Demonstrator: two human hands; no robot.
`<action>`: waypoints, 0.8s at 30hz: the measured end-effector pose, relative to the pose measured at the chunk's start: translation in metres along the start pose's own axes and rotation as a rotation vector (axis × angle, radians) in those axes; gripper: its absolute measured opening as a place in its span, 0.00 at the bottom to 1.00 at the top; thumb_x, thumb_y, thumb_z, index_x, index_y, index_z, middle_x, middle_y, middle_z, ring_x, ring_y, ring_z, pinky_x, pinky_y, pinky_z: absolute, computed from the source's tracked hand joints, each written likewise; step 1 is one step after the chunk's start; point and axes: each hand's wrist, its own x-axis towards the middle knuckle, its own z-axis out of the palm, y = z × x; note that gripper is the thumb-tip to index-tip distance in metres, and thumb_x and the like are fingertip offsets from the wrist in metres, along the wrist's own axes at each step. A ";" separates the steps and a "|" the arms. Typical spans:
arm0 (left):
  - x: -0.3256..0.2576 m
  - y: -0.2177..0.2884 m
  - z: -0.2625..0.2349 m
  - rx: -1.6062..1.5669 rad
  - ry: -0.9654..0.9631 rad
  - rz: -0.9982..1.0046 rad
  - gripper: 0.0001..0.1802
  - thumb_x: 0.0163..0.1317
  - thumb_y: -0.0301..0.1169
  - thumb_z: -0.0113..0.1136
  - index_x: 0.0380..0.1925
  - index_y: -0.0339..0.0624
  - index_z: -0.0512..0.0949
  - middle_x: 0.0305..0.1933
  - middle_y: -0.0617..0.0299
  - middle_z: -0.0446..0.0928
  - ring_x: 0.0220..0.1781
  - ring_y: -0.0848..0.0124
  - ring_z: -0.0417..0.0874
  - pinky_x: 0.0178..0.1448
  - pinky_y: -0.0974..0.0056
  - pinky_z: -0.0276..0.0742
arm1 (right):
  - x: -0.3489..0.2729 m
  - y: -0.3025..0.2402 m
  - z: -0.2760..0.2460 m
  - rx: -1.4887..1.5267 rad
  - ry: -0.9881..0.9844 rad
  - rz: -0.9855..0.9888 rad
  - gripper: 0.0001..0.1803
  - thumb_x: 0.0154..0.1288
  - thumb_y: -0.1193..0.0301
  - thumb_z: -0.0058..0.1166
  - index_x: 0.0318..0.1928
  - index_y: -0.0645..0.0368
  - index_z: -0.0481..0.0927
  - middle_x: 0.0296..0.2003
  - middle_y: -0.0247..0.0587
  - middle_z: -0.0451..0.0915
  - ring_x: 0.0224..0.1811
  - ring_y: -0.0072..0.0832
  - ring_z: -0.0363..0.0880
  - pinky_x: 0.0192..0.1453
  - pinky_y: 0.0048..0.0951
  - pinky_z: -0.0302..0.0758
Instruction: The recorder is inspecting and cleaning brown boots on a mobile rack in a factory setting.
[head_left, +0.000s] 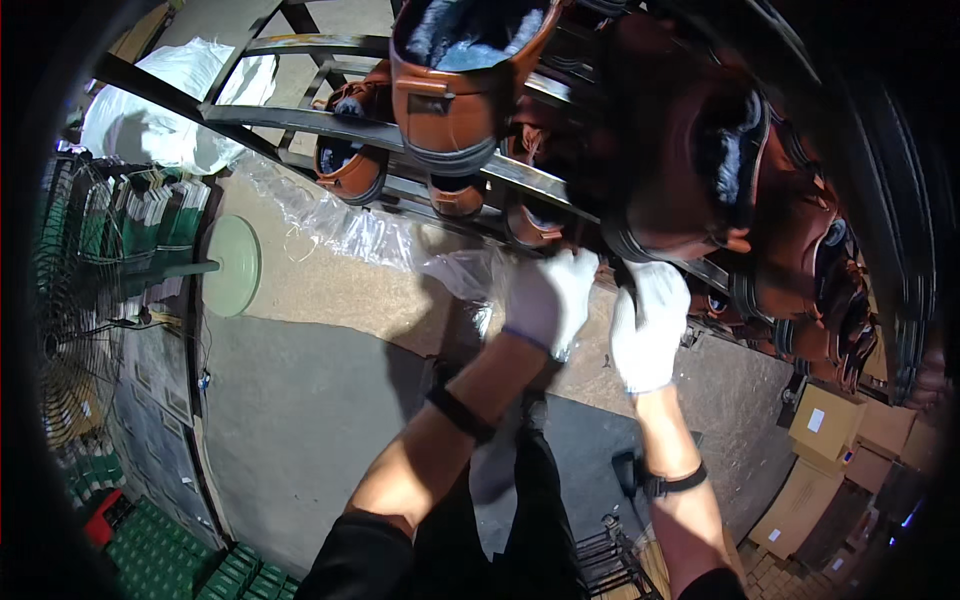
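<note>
A: Start at the hands. What do they have?

B: Both wear white gloves and reach up to a dark metal rack (pixel 300 118) overhead. The right hand (pixel 648 325) has its fingers curled up at the sole of a big brown boot (pixel 680 150) that sits at the rack's lower edge. It looks like a grasp on the boot's heel, though shadow hides the fingertips.

A: And the left hand?

B: The left hand (pixel 552 298) is just beside the right one, fingers bent, touching the rack's lower rail next to that same boot. A sheet of clear plastic (pixel 350 225) hangs from the rail and ends at this hand. I cannot tell whether the hand grips the plastic or the rail.

A: Anything on the arms?

B: 1 dark band on each forearm, and dark sleeves at the bottom edge.

A: What else sits on the rack?

B: More brown boots. 1 second boot (pixel 455 90) with a fur-like lining stands at the rack's top middle, open side toward the camera. Smaller ones lie between the bars below it, and a row runs down the rack's right side.

A: And around that?

B: A white sack (pixel 170 110) lies behind the rack's left corner. A standing fan (pixel 75 290) with a pale green round base is at the left on the grey floor (pixel 300 420). Green crates (pixel 170 560) sit at the lower left, cardboard boxes (pixel 830 430) at the lower right.
</note>
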 end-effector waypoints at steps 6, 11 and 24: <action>0.011 0.039 -0.047 -0.667 -0.403 0.015 0.09 0.69 0.32 0.65 0.45 0.41 0.83 0.44 0.48 0.84 0.46 0.48 0.88 0.49 0.48 0.84 | -0.011 0.017 -0.055 0.423 -0.113 0.232 0.28 0.62 0.80 0.65 0.65 0.61 0.80 0.57 0.53 0.83 0.59 0.46 0.84 0.68 0.41 0.78; -0.064 0.062 -0.034 -0.352 -0.585 -0.142 0.15 0.68 0.35 0.69 0.49 0.39 0.84 0.46 0.45 0.87 0.49 0.49 0.90 0.52 0.48 0.84 | -0.056 0.066 -0.123 0.280 -0.701 0.014 0.17 0.57 0.79 0.66 0.48 0.59 0.90 0.36 0.50 0.85 0.35 0.48 0.82 0.44 0.41 0.81; 0.007 0.105 0.075 0.166 -0.353 -0.060 0.09 0.67 0.37 0.63 0.38 0.47 0.87 0.31 0.50 0.87 0.34 0.49 0.91 0.38 0.46 0.85 | -0.091 0.127 -0.130 0.923 0.188 0.808 0.08 0.67 0.76 0.65 0.45 0.64 0.89 0.41 0.39 0.89 0.45 0.30 0.86 0.56 0.32 0.82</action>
